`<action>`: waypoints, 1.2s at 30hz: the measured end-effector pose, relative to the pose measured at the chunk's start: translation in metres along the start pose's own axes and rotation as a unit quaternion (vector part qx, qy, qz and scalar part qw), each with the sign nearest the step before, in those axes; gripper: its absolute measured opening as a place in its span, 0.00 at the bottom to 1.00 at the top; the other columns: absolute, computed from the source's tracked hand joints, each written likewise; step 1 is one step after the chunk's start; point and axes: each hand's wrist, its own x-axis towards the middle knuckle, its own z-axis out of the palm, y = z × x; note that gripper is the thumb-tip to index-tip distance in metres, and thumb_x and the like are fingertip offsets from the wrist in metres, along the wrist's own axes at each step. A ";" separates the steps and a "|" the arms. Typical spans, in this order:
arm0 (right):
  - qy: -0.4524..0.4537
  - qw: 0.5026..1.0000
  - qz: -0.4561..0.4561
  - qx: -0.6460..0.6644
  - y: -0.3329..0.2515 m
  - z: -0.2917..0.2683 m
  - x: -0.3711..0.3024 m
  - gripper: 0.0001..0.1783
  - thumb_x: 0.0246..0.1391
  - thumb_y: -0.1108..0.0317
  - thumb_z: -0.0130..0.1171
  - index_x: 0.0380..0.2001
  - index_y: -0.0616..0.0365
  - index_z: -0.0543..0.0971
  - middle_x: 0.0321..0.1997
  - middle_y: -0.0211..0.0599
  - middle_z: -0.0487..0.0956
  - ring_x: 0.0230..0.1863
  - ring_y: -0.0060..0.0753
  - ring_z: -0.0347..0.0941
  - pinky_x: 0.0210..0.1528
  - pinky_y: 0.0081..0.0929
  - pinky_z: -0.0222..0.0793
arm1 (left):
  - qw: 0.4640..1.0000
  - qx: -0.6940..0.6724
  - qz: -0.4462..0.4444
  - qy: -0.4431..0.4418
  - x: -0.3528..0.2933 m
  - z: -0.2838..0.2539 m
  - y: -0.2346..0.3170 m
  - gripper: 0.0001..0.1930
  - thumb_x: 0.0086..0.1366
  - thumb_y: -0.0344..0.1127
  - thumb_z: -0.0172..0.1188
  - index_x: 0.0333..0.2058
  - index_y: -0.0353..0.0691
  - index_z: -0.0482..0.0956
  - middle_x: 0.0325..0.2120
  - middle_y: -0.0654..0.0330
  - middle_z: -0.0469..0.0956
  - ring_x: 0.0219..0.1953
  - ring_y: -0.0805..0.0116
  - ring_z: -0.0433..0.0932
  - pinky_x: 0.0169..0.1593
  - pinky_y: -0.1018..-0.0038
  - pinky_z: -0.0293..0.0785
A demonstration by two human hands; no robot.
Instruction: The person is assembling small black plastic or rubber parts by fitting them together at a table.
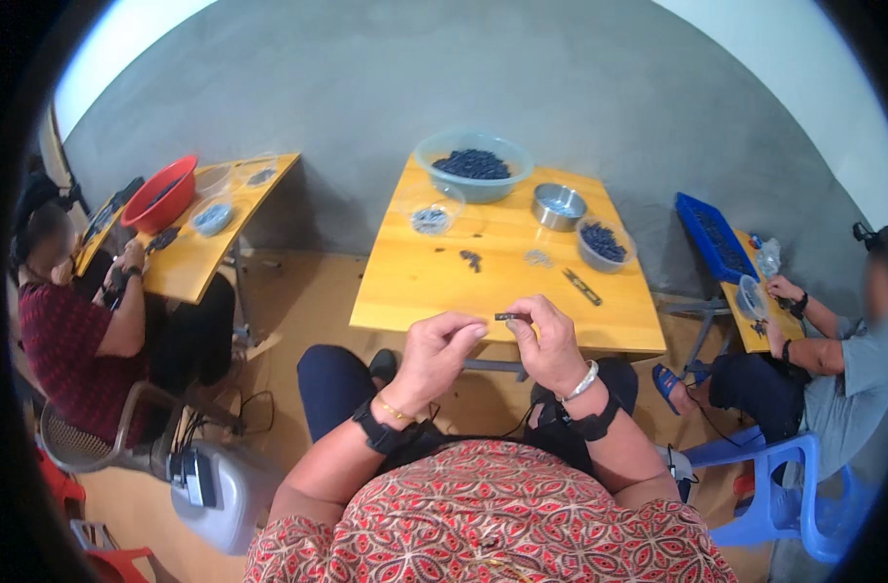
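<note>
Just past the near edge of the yellow table (415, 309), both my hands are raised close together. Between the thumb and fingers of my right hand (549, 348) is a small black plastic piece (504, 317), its end pointing left. My left hand (438, 356) is closed in a pinch, its fingertips close to that piece; whatever they hold is too small to make out. On the tabletop beyond lie a little pile of black pieces (472, 259), some small silvery parts (538, 257) and a dark pair of snips or pliers (582, 287).
Toward the back stand a large pale-blue basin (473, 189) of dark pieces, a clear tub (430, 220) of small parts, a metal bowl (560, 211) and a plastic bowl (604, 245) of black pieces. Co-workers sit at tables left (211, 255) and right, with a red basin (162, 199) and blue tray (713, 236).
</note>
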 end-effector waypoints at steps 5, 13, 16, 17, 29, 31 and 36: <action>0.120 0.977 0.082 -0.156 0.107 -0.056 0.028 0.08 0.46 0.74 0.53 0.33 0.59 0.72 0.29 0.45 0.73 0.30 0.45 0.71 0.32 0.33 0.67 | 0.997 0.009 -0.070 -0.006 0.006 -0.018 -0.022 0.07 0.58 0.31 0.55 0.29 0.33 0.78 0.19 0.65 0.75 0.23 0.81 0.70 0.28 0.83 0.67; 0.179 0.931 0.082 -0.309 0.210 -0.068 0.075 0.09 0.46 0.69 0.53 0.33 0.58 0.73 0.27 0.45 0.72 0.38 0.48 0.67 0.43 0.40 0.61 | 0.986 -0.082 -0.142 0.041 0.024 -0.029 -0.066 0.07 0.58 0.31 0.55 0.28 0.32 0.78 0.17 0.65 0.73 0.21 0.81 0.68 0.27 0.84 0.65; 0.030 0.979 0.126 -0.157 0.196 -0.011 0.084 0.05 0.44 0.70 0.53 0.27 0.59 0.74 0.26 0.46 0.74 0.33 0.48 0.71 0.38 0.36 0.66 | 0.980 -0.095 -0.163 0.056 0.036 -0.031 -0.084 0.08 0.58 0.32 0.56 0.26 0.32 0.78 0.16 0.66 0.72 0.20 0.82 0.67 0.25 0.83 0.64; -0.067 0.984 0.148 -0.079 0.185 0.011 0.088 0.04 0.44 0.71 0.53 0.25 0.60 0.75 0.25 0.46 0.75 0.31 0.47 0.72 0.36 0.35 0.67 | 0.979 -0.092 -0.172 0.060 0.038 -0.033 -0.089 0.08 0.58 0.32 0.56 0.26 0.32 0.78 0.16 0.66 0.72 0.20 0.82 0.67 0.25 0.83 0.64; -0.196 0.959 0.106 -0.175 0.233 0.103 0.141 0.04 0.45 0.70 0.53 0.25 0.58 0.75 0.29 0.46 0.76 0.34 0.48 0.72 0.37 0.37 0.68 | 0.982 -0.091 -0.160 0.042 0.060 -0.044 -0.125 0.07 0.59 0.31 0.55 0.31 0.33 0.77 0.21 0.65 0.75 0.23 0.80 0.71 0.29 0.83 0.68; -0.192 0.960 0.100 -0.177 0.224 0.108 0.142 0.05 0.45 0.70 0.53 0.26 0.58 0.74 0.29 0.46 0.76 0.35 0.48 0.72 0.38 0.36 0.68 | 0.983 -0.086 -0.160 0.034 0.059 -0.047 -0.126 0.07 0.59 0.31 0.55 0.31 0.32 0.77 0.22 0.64 0.76 0.23 0.80 0.71 0.30 0.83 0.69; -0.290 0.942 0.130 -0.110 0.204 0.108 0.145 0.05 0.45 0.70 0.53 0.28 0.57 0.74 0.32 0.45 0.75 0.36 0.48 0.71 0.38 0.37 0.67 | 0.984 -0.091 -0.151 0.025 0.059 -0.050 -0.124 0.07 0.59 0.31 0.55 0.30 0.32 0.76 0.20 0.65 0.74 0.23 0.80 0.71 0.29 0.83 0.69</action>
